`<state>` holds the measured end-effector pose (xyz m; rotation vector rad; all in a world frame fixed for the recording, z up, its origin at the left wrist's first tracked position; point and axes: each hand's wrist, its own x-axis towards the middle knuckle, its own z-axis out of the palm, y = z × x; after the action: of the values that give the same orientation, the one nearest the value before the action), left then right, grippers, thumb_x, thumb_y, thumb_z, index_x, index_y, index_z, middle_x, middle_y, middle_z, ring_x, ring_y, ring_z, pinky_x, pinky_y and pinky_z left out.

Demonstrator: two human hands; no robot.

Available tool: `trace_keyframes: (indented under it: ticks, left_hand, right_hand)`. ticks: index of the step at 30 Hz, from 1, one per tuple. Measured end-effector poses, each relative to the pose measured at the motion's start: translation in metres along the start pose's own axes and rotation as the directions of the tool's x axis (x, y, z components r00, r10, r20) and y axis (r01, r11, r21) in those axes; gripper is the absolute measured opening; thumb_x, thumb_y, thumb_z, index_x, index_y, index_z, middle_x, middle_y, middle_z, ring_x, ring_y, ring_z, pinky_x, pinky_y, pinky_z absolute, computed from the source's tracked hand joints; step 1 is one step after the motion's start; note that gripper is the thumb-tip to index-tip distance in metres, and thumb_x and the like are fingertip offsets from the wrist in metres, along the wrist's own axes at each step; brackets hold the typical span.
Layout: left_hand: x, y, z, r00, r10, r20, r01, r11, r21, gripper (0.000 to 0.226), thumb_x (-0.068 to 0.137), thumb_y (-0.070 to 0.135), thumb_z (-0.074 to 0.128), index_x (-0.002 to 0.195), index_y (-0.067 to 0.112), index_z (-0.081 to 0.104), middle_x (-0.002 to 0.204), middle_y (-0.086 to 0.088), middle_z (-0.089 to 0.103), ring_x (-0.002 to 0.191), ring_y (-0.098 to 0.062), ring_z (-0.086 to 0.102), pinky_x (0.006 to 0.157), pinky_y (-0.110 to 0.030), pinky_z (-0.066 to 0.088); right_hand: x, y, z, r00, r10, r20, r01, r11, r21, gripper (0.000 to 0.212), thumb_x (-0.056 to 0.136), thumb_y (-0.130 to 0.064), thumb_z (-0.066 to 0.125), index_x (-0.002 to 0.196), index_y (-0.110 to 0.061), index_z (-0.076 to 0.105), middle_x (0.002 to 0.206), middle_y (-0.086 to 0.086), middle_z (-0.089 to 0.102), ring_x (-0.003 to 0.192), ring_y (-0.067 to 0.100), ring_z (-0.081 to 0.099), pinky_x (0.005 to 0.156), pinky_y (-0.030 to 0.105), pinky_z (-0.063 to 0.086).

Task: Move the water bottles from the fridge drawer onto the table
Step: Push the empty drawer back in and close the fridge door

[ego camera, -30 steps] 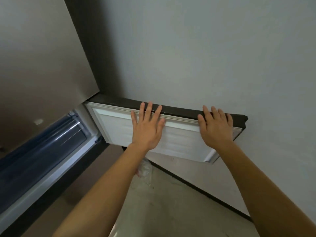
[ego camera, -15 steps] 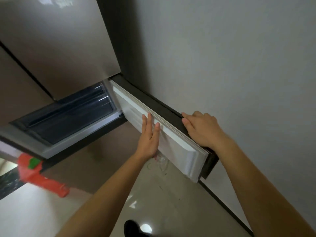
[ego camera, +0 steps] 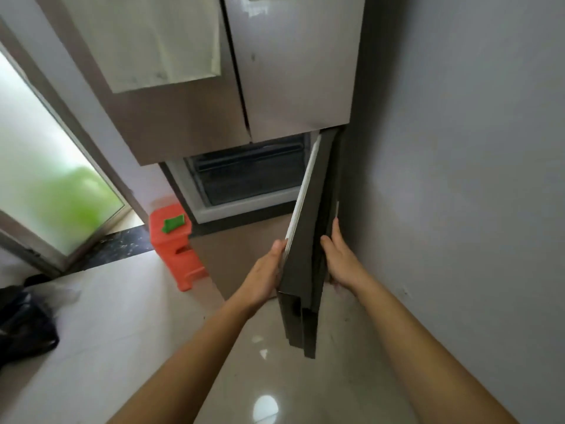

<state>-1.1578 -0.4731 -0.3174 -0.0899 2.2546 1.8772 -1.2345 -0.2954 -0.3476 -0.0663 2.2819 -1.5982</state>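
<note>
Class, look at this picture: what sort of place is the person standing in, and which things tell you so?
Most likely a home kitchen: a tall fridge with its lower door swung open, a shiny tiled floor, and an orange plastic stool beside a frosted glass door.

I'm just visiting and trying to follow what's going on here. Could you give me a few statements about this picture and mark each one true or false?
1. Both hands are on the lower fridge door. True: the left hand is on its white inner side, the right hand on its outer side.
2. A water bottle is in the right hand. False: no bottle is in view.
3. An orange stool stands on the floor beside the fridge. True.
4. The lower fridge compartment is shut. False: its door stands open.
</note>
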Motion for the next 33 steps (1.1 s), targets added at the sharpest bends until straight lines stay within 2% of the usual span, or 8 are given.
trace_keyframes:
  ticks: [5,8,13,15,20,26,29,33]
  left_hand:
    - [-0.033,-0.030,-0.086,0.955,0.098,-0.281,-0.094,0.995,0.029,0.038,0.093,0.047,0.062,0.129,0.038,0.054,0.126,0.020,0.063,0.117,0.007,0.056,0.092,-0.007,0.043]
    - [-0.039,-0.043,-0.129,0.923,0.146,-0.355,-0.057,0.967,0.249,0.079,0.085,0.035,0.076,0.150,0.022,0.033,0.145,0.006,0.049,0.129,-0.004,0.049,0.105,-0.028,0.046]
    - [-0.014,-0.052,-0.175,0.873,0.137,-0.469,-0.012,0.966,0.260,0.082,0.094,0.028,0.066,0.157,0.027,0.013,0.152,0.004,0.039,0.134,-0.010,0.042,0.105,-0.024,0.041]
    - [0.005,-0.056,-0.188,0.845,0.138,-0.516,0.009,0.962,0.272,0.077,0.098,0.032,0.058,0.158,0.028,0.010,0.157,0.002,0.034,0.141,-0.017,0.038,0.113,-0.034,0.037]
    - [0.052,-0.063,-0.221,0.781,0.085,-0.619,0.043,0.981,0.190,0.066,0.102,0.034,0.046,0.156,0.034,0.009,0.160,0.000,0.028,0.145,-0.024,0.031,0.118,-0.047,0.031]
    - [0.116,-0.059,-0.265,0.645,-0.022,-0.763,0.127,0.989,0.079,0.060,0.104,0.034,0.042,0.156,0.026,0.013,0.158,-0.003,0.034,0.142,-0.029,0.037,0.117,-0.046,0.032]
    - [0.149,-0.051,-0.277,0.538,-0.050,-0.841,0.118,0.993,0.016,0.038,0.103,0.030,0.044,0.139,0.024,0.038,0.133,0.001,0.055,0.123,-0.024,0.053,0.108,-0.044,0.043]
    - [0.184,-0.043,-0.289,0.504,-0.079,-0.860,0.082,0.996,-0.043,0.040,0.102,0.023,0.047,0.141,0.021,0.039,0.134,-0.001,0.057,0.124,-0.022,0.054,0.109,-0.043,0.042]
  right_hand:
    - [0.022,-0.045,0.100,0.997,-0.003,-0.080,0.011,0.995,0.101,0.066,0.107,-0.041,0.032,0.157,-0.031,-0.012,0.167,0.003,0.008,0.151,0.024,0.015,0.117,0.031,0.017]
    - [0.037,-0.061,0.142,0.997,-0.004,-0.078,0.007,0.999,0.041,0.065,0.106,-0.046,0.027,0.156,-0.033,-0.012,0.167,0.005,0.010,0.151,0.029,0.018,0.120,0.042,0.016]
    - [0.066,-0.065,0.177,1.000,0.025,0.013,-0.024,0.996,-0.081,0.060,0.107,-0.042,0.033,0.158,-0.035,0.004,0.165,0.003,0.018,0.150,0.027,0.022,0.119,0.040,0.018]
    - [0.081,-0.064,0.178,1.000,-0.004,0.014,0.006,0.990,-0.142,0.057,0.107,-0.040,0.036,0.158,-0.035,0.013,0.167,0.001,0.008,0.152,0.024,0.012,0.120,0.039,0.014]
    - [0.128,-0.067,0.163,0.988,-0.148,-0.034,0.136,0.961,-0.240,0.070,0.104,-0.023,0.047,0.159,-0.030,0.004,0.166,-0.008,-0.007,0.153,0.018,0.007,0.118,0.033,0.013]
    - [0.205,-0.069,0.150,0.911,-0.411,0.044,0.348,0.706,-0.617,0.075,0.101,-0.024,0.050,0.160,-0.020,0.005,0.165,0.001,-0.018,0.153,0.027,-0.001,0.122,0.045,0.019]
    - [0.235,-0.064,0.150,0.887,-0.444,0.129,0.398,0.590,-0.702,0.078,0.099,-0.027,0.052,0.159,-0.017,0.005,0.162,0.004,-0.029,0.152,0.026,-0.016,0.120,0.048,0.019]
    - [0.264,-0.063,0.151,0.883,-0.422,0.208,0.417,0.498,-0.761,0.085,0.096,-0.030,0.055,0.159,-0.017,0.000,0.155,0.003,-0.043,0.147,0.026,-0.031,0.119,0.047,0.020]
